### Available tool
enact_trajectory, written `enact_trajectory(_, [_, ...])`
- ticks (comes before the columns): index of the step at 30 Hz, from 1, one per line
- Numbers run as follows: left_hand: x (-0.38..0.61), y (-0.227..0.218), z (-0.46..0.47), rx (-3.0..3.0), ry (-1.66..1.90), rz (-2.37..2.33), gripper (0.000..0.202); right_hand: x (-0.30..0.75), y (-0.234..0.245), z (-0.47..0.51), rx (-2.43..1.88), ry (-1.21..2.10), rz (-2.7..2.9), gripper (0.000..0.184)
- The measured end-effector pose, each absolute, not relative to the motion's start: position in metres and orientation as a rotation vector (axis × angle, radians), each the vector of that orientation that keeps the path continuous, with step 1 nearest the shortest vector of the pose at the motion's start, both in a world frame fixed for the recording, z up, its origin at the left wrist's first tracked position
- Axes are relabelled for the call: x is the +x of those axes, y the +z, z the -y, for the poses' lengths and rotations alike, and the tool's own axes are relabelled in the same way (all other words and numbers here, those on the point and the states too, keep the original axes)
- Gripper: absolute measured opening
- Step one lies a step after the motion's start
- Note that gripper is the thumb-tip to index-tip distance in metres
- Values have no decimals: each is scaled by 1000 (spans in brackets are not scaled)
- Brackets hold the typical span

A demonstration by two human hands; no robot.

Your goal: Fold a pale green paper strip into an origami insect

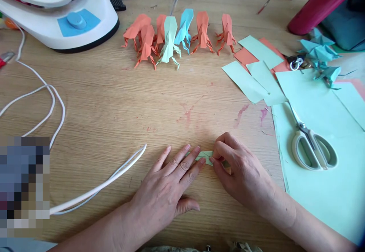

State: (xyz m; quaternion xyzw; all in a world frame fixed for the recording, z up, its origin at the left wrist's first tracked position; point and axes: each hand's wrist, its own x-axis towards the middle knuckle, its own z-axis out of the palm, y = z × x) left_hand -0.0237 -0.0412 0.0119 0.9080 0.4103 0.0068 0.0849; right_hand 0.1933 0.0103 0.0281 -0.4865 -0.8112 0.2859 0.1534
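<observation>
A small strip of folded light green paper (pixel 205 155) lies on the wooden table between my hands, partly covered by fingers. My left hand (pixel 171 181) rests flat with its fingers spread, the fingertips pressing on the strip's left part. At the right end, thumb and forefinger of my right hand (pixel 239 168) pinch the paper's edge. Farther back stands a row of folded paper figures with thin legs: several orange ones (pixel 202 31), one pale green (pixel 170 39) and one blue (pixel 184 27).
White-handled scissors (pixel 306 137) lie on large green sheets (pixel 319 198) at the right. Cut green and orange pieces (pixel 246 80) and teal folded figures (pixel 322 54) are behind them. A white fan (pixel 94 19) stands at the back left. White cable (pixel 105 183) crosses the left side.
</observation>
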Motion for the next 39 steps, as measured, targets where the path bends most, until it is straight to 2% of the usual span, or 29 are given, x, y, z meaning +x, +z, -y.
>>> enact_trajectory(18, [-35,13,47,2852,37,-1282,76,195,23,-16,-1331,816,2362,21])
enact_trajectory(26, [-31,14,47,2806,23,-1381,66,196,22,-16,-1331,810,2368,21])
enact_trajectory(33, [-13,12,45,2840,46,-1238,81,196,21,-16,-1312,779,2377,22])
enact_trajectory(39, [-7,6,47,2832,13,-1207,84,211,29,-13,-1277,1047,2213,15])
